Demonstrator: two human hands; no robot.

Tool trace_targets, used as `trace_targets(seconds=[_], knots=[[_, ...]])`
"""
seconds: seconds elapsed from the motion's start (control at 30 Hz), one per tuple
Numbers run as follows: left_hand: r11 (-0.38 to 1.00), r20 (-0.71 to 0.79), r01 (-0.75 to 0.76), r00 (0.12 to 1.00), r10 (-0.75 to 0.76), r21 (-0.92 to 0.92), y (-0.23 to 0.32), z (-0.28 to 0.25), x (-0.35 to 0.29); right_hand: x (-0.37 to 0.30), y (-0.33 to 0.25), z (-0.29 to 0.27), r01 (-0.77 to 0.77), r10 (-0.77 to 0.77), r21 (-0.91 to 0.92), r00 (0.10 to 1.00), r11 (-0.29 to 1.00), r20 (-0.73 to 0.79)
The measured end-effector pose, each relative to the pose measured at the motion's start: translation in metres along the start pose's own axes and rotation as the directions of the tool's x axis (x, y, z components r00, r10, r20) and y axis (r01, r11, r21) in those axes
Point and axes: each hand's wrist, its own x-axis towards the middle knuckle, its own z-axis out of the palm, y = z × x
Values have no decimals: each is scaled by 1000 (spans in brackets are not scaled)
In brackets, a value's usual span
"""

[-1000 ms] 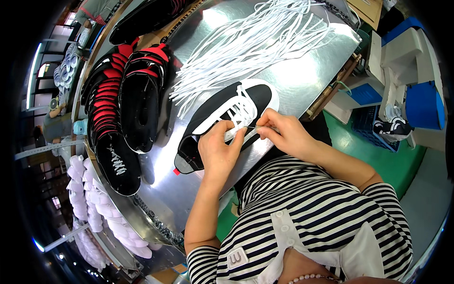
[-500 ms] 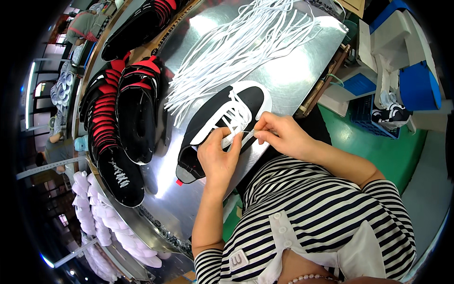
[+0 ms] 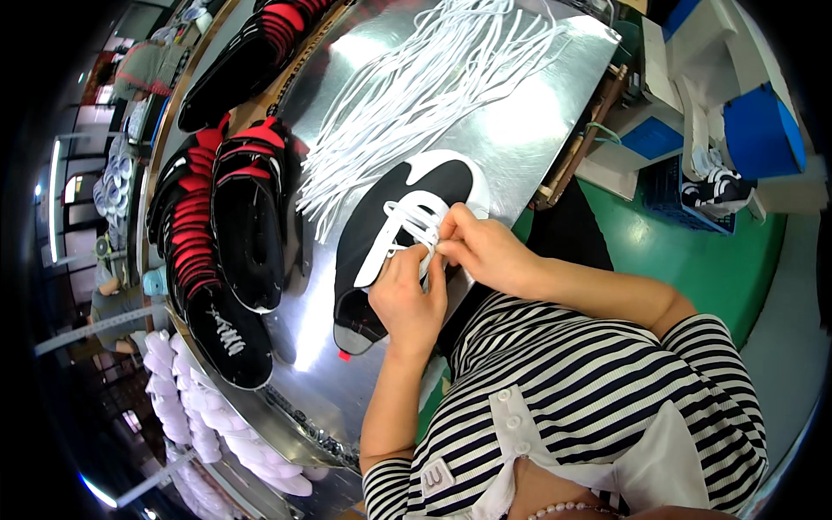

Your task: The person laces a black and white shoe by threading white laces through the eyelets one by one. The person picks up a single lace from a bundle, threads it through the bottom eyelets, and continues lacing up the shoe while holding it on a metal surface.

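A black and white shoe upper [image 3: 368, 221] lies on the metal table, its grey heel with a red tab toward me. White shoelace [image 3: 400, 215] crosses its white eyelet panel, with a loose loop standing up at the far side. My left hand [image 3: 409, 299] is closed at the near side of the lacing, thumb and fingertips pinching the lace. My right hand [image 3: 487, 251] meets it there, its fingers pinched on the lace as well. The fingertips nearly touch and partly hide the eyelets beneath.
A bundle of white laces [image 3: 433, 95] spreads over the far part of the metal table [image 3: 542, 121]. Black and red shoe uppers [image 3: 247, 217] stand stacked at the left. White padded pieces [image 3: 204, 407] hang beyond the table's left edge. A blue crate [image 3: 680, 204] sits on the green floor at right.
My right hand has moved left, closing the gap to my left hand over the lacing. The short taut stretch of lace between them is gone, and a loop now shows at the lacing's far side.
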Motion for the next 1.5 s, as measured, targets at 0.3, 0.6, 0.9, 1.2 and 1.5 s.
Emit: trace_targets(seconds=[0.3, 0.6, 0.9, 1.2, 1.5], knots=[[989, 4, -113, 994, 113, 101, 1, -15, -5, -3, -35, -95, 277, -284, -102, 957, 956, -63], [948, -70, -176, 977, 201, 266, -3, -11, -12, 33, -60, -24, 496, -209, -695, 864, 521, 459], [961, -42, -212, 974, 223, 176, -6, -12, -10, 50, -63, -27, 296, -82, -527, 917, 796, 391], [969, -16, -198, 979, 203, 147, -7, -14, -7, 55, -57, -29, 359, -298, -290, 925, 887, 234], [976, -3, -199, 980, 200, 93, -2, -19, -13, 112, -115, -202, 718, -483, 239, 639, 653, -599]])
